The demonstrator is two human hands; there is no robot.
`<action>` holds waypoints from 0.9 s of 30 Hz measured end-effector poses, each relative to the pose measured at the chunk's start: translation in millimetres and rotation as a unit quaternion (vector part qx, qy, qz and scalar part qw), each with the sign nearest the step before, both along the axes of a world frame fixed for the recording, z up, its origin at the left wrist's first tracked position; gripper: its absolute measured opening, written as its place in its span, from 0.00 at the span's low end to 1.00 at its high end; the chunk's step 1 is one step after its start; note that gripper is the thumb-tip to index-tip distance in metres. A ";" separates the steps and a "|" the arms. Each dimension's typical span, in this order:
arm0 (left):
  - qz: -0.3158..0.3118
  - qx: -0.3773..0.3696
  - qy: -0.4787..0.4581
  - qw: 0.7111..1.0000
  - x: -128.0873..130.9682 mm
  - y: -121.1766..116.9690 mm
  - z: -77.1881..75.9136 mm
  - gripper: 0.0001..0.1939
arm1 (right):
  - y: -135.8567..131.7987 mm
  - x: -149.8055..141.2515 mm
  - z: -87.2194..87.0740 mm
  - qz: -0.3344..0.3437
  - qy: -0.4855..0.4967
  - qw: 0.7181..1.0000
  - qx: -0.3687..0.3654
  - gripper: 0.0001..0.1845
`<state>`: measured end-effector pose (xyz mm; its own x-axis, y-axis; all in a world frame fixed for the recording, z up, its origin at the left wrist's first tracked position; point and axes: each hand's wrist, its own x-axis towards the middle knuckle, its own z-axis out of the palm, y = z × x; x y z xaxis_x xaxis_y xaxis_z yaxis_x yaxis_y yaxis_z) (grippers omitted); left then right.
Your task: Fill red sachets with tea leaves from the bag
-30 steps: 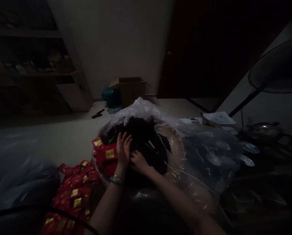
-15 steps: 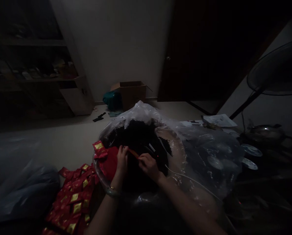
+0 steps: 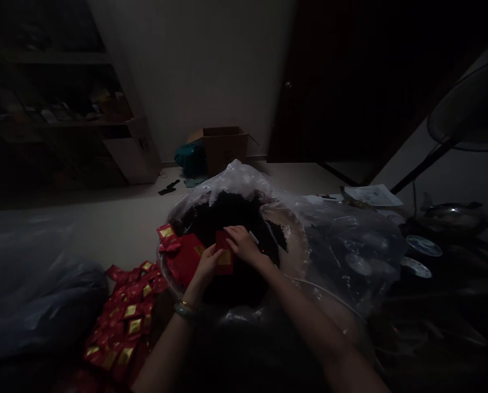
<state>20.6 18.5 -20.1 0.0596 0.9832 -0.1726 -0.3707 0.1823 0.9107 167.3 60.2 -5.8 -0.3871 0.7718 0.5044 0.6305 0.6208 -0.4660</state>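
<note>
Both hands are on one small red packet (image 3: 225,263) with a gold patch, held up over a round, plastic-lined container (image 3: 307,248). My left hand (image 3: 206,267) pinches its left side, thumb on the front. At the upper right edge, the fingers of my right hand (image 3: 244,245) close on it. Beneath and behind lies a dark heap of loose, leaf-like bits (image 3: 227,204). More red packets (image 3: 189,256) lie flat left of my left hand, and a plump red packet (image 3: 168,238) sits on the rim. A dark device with a small red light is partly hidden by my right hand.
A pile of plump red and gold packets (image 3: 125,316) lies at the lower left, beside a clear plastic bag (image 3: 27,284). Clear sheeting (image 3: 350,251) and a white cord (image 3: 326,289) extend right, near small dishes (image 3: 424,245). Behind stand a cardboard box (image 3: 225,150) and a fan (image 3: 469,109).
The packet has turned from edge-on to its face showing the gold patch. Both hands have shifted, the right one up and left. The view has tilted slightly.
</note>
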 end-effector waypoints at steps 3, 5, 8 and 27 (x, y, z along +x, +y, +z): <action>0.001 0.005 0.010 1.000 3.0 -0.4 5.1 0.23 | -1.7 -2.2 3.9 -0.013 0.007 1.000 0.025 0.17; -0.003 0.017 0.026 1.000 2.6 2.4 8.0 0.22 | -4.3 -2.8 6.8 -0.041 0.020 0.998 0.046 0.13; -0.027 0.039 0.065 0.997 -0.6 10.0 10.4 0.20 | -0.5 -0.3 16.7 -0.063 0.017 0.997 0.038 0.04; -0.171 0.156 0.140 0.963 -2.2 31.1 53.1 0.18 | 9.3 26.1 51.9 0.052 0.036 0.993 -0.100 0.04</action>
